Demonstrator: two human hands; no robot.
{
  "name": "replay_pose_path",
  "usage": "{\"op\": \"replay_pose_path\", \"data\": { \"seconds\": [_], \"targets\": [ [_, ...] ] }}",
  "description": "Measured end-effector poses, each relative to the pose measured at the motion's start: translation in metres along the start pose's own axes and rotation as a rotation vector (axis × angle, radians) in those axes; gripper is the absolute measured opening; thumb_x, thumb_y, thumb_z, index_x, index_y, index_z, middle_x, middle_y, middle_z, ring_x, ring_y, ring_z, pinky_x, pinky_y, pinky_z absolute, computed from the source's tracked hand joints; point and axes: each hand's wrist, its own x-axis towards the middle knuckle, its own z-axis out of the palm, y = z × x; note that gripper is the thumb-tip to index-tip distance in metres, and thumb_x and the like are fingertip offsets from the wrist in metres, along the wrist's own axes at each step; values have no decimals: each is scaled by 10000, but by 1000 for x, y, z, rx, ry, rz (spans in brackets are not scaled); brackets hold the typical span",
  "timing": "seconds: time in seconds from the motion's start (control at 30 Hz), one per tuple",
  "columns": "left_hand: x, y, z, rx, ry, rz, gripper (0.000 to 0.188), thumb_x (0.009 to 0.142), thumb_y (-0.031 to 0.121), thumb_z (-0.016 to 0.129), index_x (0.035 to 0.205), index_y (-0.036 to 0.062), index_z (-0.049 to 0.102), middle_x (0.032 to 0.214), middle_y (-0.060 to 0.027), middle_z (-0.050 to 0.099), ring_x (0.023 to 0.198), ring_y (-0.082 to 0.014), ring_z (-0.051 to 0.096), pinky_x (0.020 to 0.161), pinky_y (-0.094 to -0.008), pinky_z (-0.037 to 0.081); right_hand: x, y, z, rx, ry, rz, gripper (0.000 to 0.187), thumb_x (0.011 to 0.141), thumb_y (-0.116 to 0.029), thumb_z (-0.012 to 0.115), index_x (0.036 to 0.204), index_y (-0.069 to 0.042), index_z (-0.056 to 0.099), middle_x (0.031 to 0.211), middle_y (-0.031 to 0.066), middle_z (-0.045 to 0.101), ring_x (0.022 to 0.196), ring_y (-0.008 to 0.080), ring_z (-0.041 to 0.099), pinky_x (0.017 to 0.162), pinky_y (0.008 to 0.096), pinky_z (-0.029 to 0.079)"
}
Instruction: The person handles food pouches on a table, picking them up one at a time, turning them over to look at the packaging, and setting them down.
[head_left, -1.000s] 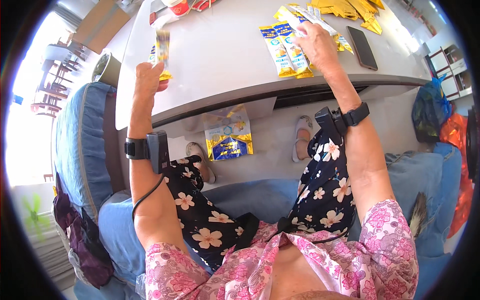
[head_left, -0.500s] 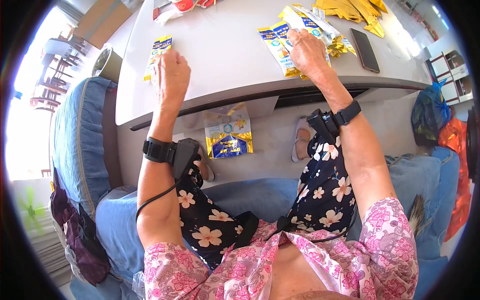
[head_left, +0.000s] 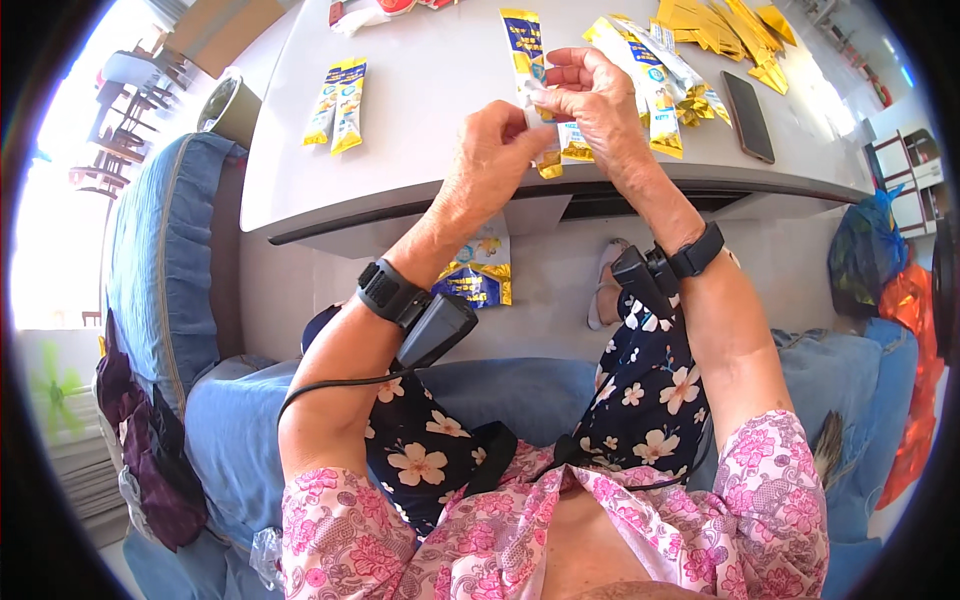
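A long, slim sachet [head_left: 522,45] in blue, yellow and white is held over the table, its far end pointing away from me. My right hand [head_left: 603,108] pinches it between thumb and fingertips around its middle, other fingers curled loosely. My left hand [head_left: 490,152] is closed at its near part, thumb and fingers together; the fingertips partly cover the wrapper. Two similar sachets [head_left: 347,105] lie side by side on the left of the table. Beyond my right hand is a loose pile of sachets [head_left: 655,85], some partly hidden by the hand.
A dark phone [head_left: 747,115] lies at the table's right, near folded gold wrappers [head_left: 730,30]. Red and white items [head_left: 395,8] sit at the far edge. Below the table's near edge [head_left: 400,205], a blue, yellow and clear pouch [head_left: 480,280] lies on the floor. A bin [head_left: 228,105] stands at left.
My left hand has left the sachets on the left, where two now show, and moved right to meet my right hand. My right hand has drawn one sachet from the pile leftward.
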Motion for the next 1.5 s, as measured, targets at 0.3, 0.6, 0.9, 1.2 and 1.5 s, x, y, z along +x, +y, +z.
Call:
{"op": "replay_pose_path", "data": {
  "seconds": [0.3, 0.6, 0.9, 1.2, 1.5],
  "targets": [
    [-6, 8, -12, -168, -39, -113, 108, 819, 45, 605, 890, -36, 611, 760, -51, 631, 669, -76, 576, 601, -213, 478, 10, -1, -13, 213, 15, 0, 410, 794, -227, 685, 1096, 13, 548, 892, 87, 620, 786, 128, 606, 664, 238, 513],
    [-7, 3, -10, 116, -122, -39, 184, 845, 128, 599, 924, -35, 626, 777, -45, 625, 708, -71, 564, 643, -235, 473, 6, -8, -14, 275, 71, 7, 178, 850, -114, 599, 954, 28, 625, 810, 52, 654, 695, 89, 621, 638, 221, 535],
    [4, 13, -23, -61, 111, 40, 226, 858, 186, 603, 949, -16, 647, 776, -62, 647, 698, -92, 585, 653, -235, 496, -8, -5, 11, 120, -39, -37, 162, 853, -134, 593, 906, 13, 636, 789, 57, 654, 671, 80, 610, 612, 223, 524],
    [4, 10, -21, 214, 189, 159, 117, 840, 96, 598, 843, -18, 628, 670, -25, 603, 605, -72, 554, 550, -213, 459, -8, -2, 19, 12, -33, -124, 125, 831, -111, 616, 809, 11, 631, 693, 17, 615, 612, 33, 538, 541, 202, 474],
    [3, 12, -23, -202, -26, -2, 286, 818, 203, 652, 959, -43, 617, 805, -61, 631, 728, -102, 562, 676, -239, 457, -7, -5, 14, 185, 62, -10, 140, 838, -129, 595, 875, 2, 627, 745, 27, 620, 635, 74, 581, 577, 220, 503]
  ]
}}
